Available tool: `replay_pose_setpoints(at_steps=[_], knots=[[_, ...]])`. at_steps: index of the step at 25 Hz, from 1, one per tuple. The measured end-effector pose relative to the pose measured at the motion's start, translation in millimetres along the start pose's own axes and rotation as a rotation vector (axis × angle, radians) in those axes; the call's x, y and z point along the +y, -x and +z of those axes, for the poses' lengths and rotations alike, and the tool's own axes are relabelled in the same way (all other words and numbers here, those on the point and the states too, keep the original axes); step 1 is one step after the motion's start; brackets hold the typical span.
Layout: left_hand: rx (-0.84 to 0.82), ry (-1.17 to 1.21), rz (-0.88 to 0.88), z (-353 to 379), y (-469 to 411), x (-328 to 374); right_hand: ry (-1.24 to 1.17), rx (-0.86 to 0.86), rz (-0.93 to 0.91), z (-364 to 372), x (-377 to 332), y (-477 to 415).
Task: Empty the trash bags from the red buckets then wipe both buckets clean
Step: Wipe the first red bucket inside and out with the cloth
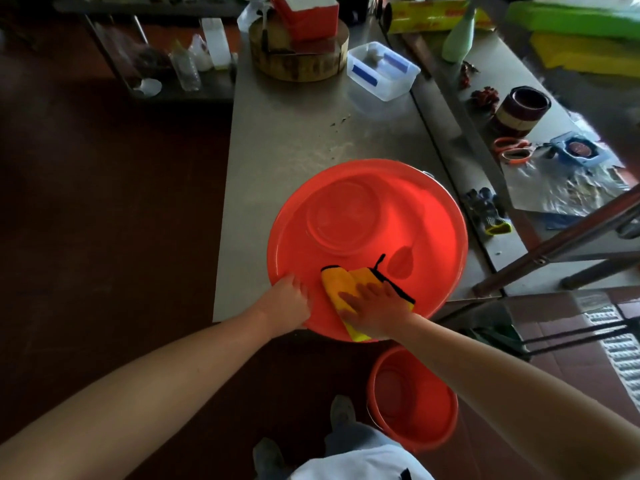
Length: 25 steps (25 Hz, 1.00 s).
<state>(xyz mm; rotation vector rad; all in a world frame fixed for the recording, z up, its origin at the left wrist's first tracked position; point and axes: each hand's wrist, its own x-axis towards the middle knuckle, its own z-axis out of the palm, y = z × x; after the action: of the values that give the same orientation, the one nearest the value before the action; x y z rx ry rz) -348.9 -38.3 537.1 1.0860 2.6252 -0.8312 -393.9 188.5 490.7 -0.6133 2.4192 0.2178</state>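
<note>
Steel table [294, 133] in a dim kitchen with a dark red floor, its far end cluttered with a wooden block [298, 60], clear tub [381, 71], scissors [512, 150] and glove [488, 211]. A red bucket [433, 216] stands near the front edge, no bag inside. Left hand [287, 299] curls over the near rim. Right hand [374, 310], fingers spread flat, presses a yellow cloth [337, 280] to the near inner wall. Wiping well likely means firm sweeps round the wall, rim braced. A second bucket [415, 403] sits on the floor below.
</note>
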Motion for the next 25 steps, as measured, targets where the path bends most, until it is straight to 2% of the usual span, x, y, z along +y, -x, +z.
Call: replay_pose_setpoints(at_steps=[5, 7, 9, 12, 13, 17, 20, 25], knots=[[0.027, -0.021, 0.005, 4.4, 2.4, 4.1, -0.224, 0.035, -0.031, 1.8, 8.7, -57.4], [0.014, -0.048, -0.001, 5.6, 0.8, 6.3, -0.19, 0.264, -0.031, -1.6, 9.6, -77.9], [0.008, -0.061, -0.001, 5.2, -2.1, 5.8, -0.042, 0.415, 0.016, 1.3, 11.1, -91.3], [0.001, -0.054, 0.01, 1.4, -6.4, 3.4, -0.042, 0.141, -0.006, -2.5, 20.8, -106.6], [-0.015, -0.03, 0.019, -1.4, -7.2, 2.6, -0.058, 0.1, -0.01, -4.1, 22.5, -106.7], [-0.016, -0.046, 0.017, -7.4, -11.6, 1.7, -0.099, 0.008, -0.003, -4.9, 14.7, -74.6], [-0.038, -0.142, 0.062, -11.3, -8.9, -5.9, -0.073, 0.058, -0.01, 4.2, 0.1, -36.8], [-0.022, -0.139, 0.072, -22.5, 0.9, -26.8, -0.155, -0.062, 0.011, 12.5, -13.2, 16.9]])
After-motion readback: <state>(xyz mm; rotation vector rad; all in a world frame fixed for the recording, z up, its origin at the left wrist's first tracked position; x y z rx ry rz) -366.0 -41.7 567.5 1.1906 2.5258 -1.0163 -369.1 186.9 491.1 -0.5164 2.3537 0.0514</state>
